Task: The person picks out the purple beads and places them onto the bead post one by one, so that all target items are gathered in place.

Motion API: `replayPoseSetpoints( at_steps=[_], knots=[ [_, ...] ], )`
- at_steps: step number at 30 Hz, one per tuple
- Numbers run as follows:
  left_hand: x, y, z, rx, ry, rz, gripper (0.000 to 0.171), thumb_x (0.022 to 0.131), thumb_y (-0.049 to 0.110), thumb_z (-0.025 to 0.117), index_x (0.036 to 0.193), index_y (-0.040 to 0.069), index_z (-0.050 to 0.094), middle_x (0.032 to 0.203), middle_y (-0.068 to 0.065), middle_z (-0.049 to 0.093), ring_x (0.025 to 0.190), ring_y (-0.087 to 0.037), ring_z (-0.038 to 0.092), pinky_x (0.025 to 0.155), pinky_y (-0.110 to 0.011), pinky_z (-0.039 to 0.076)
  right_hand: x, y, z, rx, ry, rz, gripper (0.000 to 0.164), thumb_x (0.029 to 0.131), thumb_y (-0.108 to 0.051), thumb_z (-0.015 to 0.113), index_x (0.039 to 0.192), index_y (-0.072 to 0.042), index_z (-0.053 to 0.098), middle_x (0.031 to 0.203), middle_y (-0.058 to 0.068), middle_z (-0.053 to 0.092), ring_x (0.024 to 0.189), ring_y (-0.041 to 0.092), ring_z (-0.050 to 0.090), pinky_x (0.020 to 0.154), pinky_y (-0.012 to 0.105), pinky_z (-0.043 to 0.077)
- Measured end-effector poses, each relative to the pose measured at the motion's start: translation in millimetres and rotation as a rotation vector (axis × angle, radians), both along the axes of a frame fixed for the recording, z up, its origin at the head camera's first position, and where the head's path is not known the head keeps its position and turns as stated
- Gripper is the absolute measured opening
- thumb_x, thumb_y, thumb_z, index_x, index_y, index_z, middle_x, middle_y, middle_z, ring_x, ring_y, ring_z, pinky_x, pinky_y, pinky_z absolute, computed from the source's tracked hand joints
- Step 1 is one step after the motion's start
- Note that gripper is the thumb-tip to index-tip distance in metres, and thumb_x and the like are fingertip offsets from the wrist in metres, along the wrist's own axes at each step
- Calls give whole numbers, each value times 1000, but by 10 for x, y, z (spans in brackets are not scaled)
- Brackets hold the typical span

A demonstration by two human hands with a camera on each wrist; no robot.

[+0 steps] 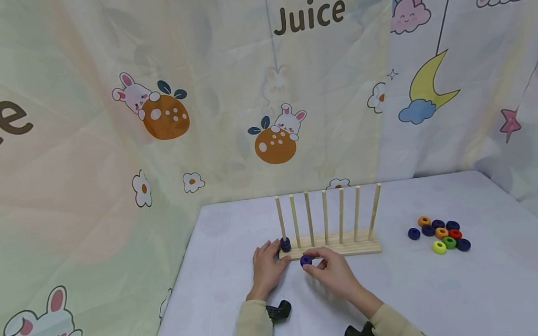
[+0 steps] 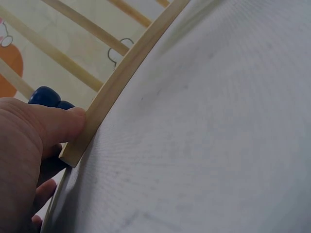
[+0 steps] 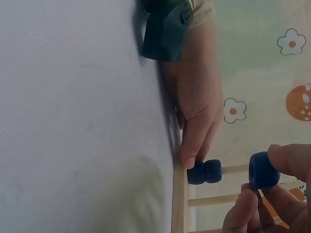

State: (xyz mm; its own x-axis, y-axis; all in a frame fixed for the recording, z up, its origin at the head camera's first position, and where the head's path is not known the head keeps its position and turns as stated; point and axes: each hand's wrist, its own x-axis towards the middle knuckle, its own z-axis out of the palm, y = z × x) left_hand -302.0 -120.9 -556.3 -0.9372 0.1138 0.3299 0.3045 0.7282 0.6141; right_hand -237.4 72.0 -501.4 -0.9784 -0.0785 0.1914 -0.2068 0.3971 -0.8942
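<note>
A wooden peg rack (image 1: pixel 346 248) with a row of upright pegs stands on the table. Two dark blue beads (image 1: pixel 285 244) are stacked on its leftmost peg, down at the base. My left hand (image 1: pixel 267 267) grips the left end of the base; in the left wrist view the thumb (image 2: pixel 68 124) lies along its front edge, beside those beads. Between thumb and fingertips, my right hand (image 1: pixel 333 271) pinches another dark blue bead (image 3: pixel 264 170), its hole visible. That bead is in front of the rack's left part, apart from the stacked pair.
To the right of the rack lies a loose group of beads: several dark blue ones (image 1: pixel 463 245), orange ones (image 1: pixel 424 221), a red one (image 1: pixel 455 234), a green one (image 1: pixel 449 242) and a yellow one (image 1: pixel 438 247). A printed curtain (image 1: pixel 224 87) hangs behind the white table (image 1: pixel 496 287).
</note>
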Motion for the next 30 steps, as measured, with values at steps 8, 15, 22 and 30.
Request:
replayPoseSetpoints(
  at_steps=[8,15,22,30],
  knots=[
    [-11,3,-7,-7,-4,6,55,85,26,72,132,1,59,133,-11,61,133,-33,46,115,-58,19,-81,-5,185,6,59,20,33,84,-9,76,115,-5,68,105,4,68,58,8,51,47,21,42],
    [-2,-5,-20,-5,12,-1,55,85,26,73,132,1,60,133,-11,61,132,-34,47,114,-59,21,-140,-26,303,6,80,21,30,84,-10,76,113,-8,69,103,4,68,60,9,52,46,22,41],
    [-9,-5,-18,-8,-12,3,56,86,27,73,134,3,58,134,-10,60,134,-33,45,115,-58,18,-212,-35,433,19,117,33,28,84,-12,77,111,-11,70,101,3,67,62,11,53,47,22,43],
    [-21,-8,-43,-6,-8,1,56,86,27,73,134,2,58,134,-11,60,134,-33,44,115,-58,18,-254,-47,609,34,163,32,30,84,-12,76,113,-9,69,104,4,68,63,10,54,46,22,43]
  ],
)
